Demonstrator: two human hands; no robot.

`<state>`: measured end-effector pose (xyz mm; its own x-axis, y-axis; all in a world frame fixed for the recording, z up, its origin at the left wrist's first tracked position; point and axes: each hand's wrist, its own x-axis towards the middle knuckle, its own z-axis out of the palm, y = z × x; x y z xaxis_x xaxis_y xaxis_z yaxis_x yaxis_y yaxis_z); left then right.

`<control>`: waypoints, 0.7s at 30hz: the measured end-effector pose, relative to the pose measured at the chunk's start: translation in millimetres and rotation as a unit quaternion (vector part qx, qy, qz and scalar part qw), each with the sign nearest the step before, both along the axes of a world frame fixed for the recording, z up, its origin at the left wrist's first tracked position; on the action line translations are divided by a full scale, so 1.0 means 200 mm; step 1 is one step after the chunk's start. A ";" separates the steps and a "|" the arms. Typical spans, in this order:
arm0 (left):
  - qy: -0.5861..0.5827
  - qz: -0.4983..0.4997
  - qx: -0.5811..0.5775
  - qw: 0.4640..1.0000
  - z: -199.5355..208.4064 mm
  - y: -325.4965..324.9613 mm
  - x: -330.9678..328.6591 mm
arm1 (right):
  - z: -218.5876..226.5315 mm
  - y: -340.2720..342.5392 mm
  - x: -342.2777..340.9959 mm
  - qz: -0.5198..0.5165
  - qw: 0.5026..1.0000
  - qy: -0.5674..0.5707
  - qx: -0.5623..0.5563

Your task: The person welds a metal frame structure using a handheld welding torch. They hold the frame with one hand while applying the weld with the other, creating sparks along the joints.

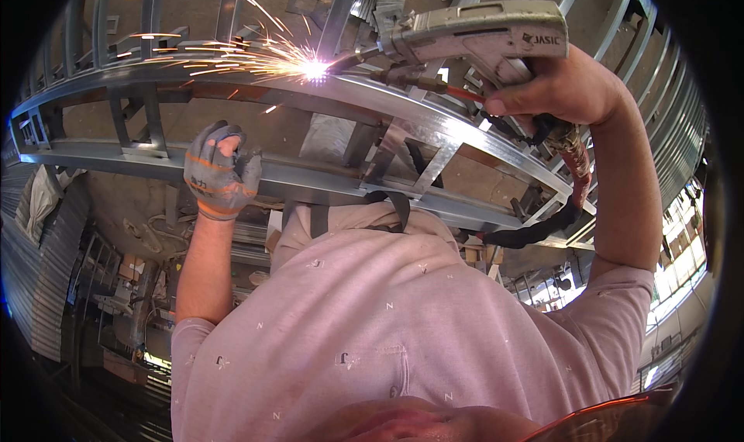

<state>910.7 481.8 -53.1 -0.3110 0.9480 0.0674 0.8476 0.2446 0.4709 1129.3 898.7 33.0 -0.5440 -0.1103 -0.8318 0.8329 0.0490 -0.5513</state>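
Note:
My bare right hand (554, 93) is wrapped around the handle of a pale, worn welding gun (484, 31). The gun's narrow tip points left and meets the far rail (356, 91) of a shiny metal frame at a bright white-violet spot (315, 70). From that spot orange sparks spray left and upward. In a grey and orange glove with a bare fingertip showing, my left hand (222, 170) is curled into a loose fist. It overlaps the frame's near rail (302, 177); whether it touches the metal cannot be told. Nothing shows between its fingers.
A dark cable (542, 225) hangs from the gun and loops below my right forearm. Short metal crosspieces (434, 163) join the two rails. More metal bars (632, 43) stand beyond, at the far right. Corrugated sheets (50, 264) lie at the left.

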 end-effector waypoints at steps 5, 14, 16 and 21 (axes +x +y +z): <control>0.004 0.002 -0.005 1.000 0.00 -0.01 0.00 | -0.01 0.01 0.02 -0.003 1.000 0.001 -0.013; 0.001 -0.003 -0.011 1.000 0.01 0.00 -0.01 | -0.01 0.02 0.04 -0.012 1.000 0.003 -0.024; 0.002 0.000 -0.014 1.000 0.01 0.00 0.00 | -0.01 0.02 0.04 -0.015 0.999 0.001 -0.029; -0.004 -0.002 -0.015 1.000 0.02 0.01 0.00 | -0.01 0.02 0.06 -0.012 1.000 0.001 -0.026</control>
